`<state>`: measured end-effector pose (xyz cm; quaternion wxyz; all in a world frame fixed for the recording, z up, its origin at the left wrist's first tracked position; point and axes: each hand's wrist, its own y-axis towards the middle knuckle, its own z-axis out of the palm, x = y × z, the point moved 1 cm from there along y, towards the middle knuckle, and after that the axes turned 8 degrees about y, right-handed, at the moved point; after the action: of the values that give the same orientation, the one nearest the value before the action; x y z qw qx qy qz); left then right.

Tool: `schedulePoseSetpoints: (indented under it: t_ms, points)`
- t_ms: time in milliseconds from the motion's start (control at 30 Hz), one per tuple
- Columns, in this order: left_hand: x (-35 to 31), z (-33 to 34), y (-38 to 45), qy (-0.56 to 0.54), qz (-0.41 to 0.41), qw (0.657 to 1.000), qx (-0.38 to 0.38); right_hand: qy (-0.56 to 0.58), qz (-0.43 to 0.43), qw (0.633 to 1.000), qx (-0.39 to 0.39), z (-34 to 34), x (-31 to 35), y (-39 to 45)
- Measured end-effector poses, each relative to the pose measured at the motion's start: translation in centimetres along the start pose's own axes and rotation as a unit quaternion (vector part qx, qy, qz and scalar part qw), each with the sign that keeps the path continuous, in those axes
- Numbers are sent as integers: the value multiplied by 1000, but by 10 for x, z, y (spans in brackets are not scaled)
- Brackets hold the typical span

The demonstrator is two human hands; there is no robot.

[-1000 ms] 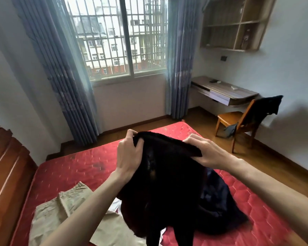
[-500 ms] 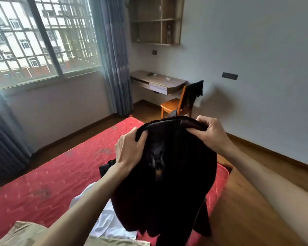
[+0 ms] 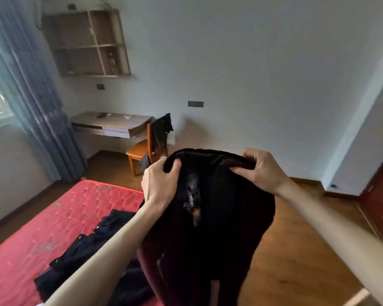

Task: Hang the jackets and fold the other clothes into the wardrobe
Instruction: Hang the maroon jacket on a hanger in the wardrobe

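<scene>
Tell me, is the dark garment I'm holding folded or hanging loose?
Hanging loose. The left hand and right hand grip the top edge of the dark garment, and it drapes down unfolded.

2 bare forearms are showing, reaching in from the lower edge, with no sleeve covering either as far as the view goes. The left hand (image 3: 158,186) and the right hand (image 3: 262,171) are wearing no gloves, and no rings, watch or bands are showing at fingers or wrists.

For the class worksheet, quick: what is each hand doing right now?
Left hand: grips the black garment by its top edge.
Right hand: pinches the same edge.
</scene>
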<state>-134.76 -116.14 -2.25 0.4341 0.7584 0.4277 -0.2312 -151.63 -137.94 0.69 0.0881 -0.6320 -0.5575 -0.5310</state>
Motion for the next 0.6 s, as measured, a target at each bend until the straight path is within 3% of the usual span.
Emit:
schedulePoseSetpoints:
  t_ms: [300,600]
  points:
    - [-104,116,13,-8,82,995,63,-104,57,992,-47,-145,-56,-11]
    - [-190,218,5,-27,141,982,123,-159,98,971,-147,-241,-85,-47]
